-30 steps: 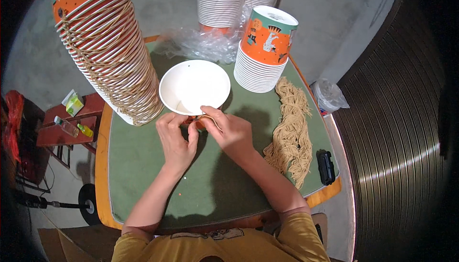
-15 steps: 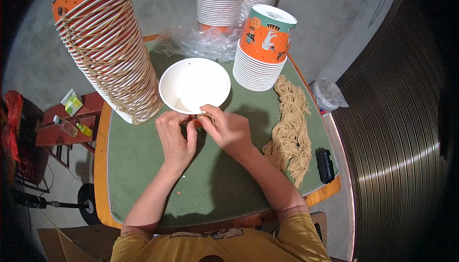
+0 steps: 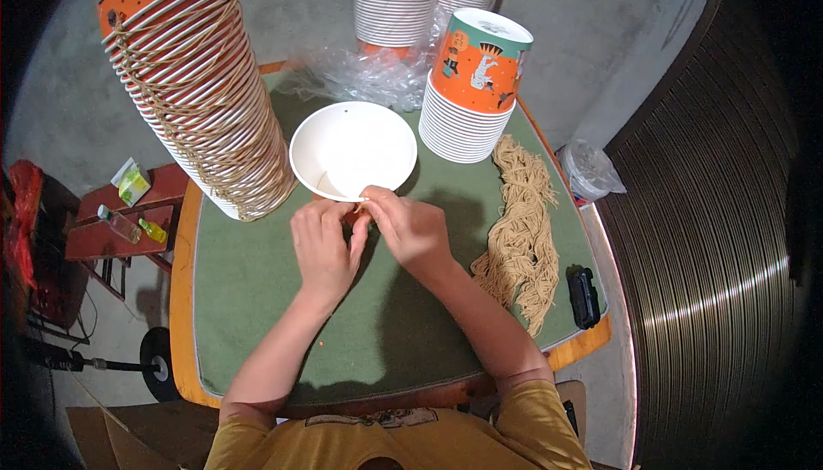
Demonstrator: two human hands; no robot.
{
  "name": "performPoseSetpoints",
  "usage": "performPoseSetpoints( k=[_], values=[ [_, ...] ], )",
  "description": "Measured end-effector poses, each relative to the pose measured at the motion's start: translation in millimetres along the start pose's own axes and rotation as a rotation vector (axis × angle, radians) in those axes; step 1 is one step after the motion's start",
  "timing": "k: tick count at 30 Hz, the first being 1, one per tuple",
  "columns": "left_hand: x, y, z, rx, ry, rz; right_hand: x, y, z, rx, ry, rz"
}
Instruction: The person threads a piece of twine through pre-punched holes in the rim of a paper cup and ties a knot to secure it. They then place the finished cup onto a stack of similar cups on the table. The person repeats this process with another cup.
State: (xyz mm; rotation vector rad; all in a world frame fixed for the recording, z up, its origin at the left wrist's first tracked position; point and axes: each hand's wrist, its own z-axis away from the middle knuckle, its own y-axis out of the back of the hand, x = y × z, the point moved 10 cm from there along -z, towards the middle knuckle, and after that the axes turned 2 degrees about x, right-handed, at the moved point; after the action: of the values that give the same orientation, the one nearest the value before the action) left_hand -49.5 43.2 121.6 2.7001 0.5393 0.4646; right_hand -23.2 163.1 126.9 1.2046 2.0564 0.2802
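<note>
A white-lined paper bucket (image 3: 353, 149) stands mouth up at the middle of the table, tilted slightly towards me, with a small hole at its far rim. At its near rim my right hand (image 3: 410, 228) is closed in a pinch on a short piece of tan cord (image 3: 360, 207). My left hand (image 3: 326, 243) is closed beside it, its fingertips and thumb meeting at the cord just under the rim. The fingers partly hide the cord and the bucket's orange outside. A bundle of tan cords (image 3: 519, 230) lies to the right of my right forearm.
At the left leans a tall stack of orange buckets with cord handles (image 3: 201, 101). A shorter upside-down stack (image 3: 471, 84) stands at the back right, near crumpled clear plastic (image 3: 369, 77). A black case (image 3: 583, 297) lies by the right table edge. Bottles (image 3: 120, 223) sit on a red bench.
The bucket has shifted slightly to the right and away from me. My hands have drawn closer together, and the cord loop seen at my right fingers is now smaller.
</note>
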Motion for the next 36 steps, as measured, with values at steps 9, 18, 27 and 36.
performPoseSetpoints(
  k=[9, 18, 27, 36],
  values=[
    [6.8, 0.0, -7.3, 0.001, -0.052, -0.115, 2.4, -3.4, 0.4, -0.056, -0.041, 0.009],
    [-1.2, 1.3, -9.7, 0.032, -0.057, -0.104, 11.1, -11.4, 6.5, -0.066, 0.012, -0.088],
    [-16.5, -3.8, -9.2, -0.003, -0.012, -0.051, 14.4, -4.9, 0.1, -0.177, -0.215, -0.209],
    [47.0, -27.5, -6.3, -0.187, -0.159, 0.063, 4.4, 32.8, -14.1, -0.232, -0.514, -0.844]
  ],
)
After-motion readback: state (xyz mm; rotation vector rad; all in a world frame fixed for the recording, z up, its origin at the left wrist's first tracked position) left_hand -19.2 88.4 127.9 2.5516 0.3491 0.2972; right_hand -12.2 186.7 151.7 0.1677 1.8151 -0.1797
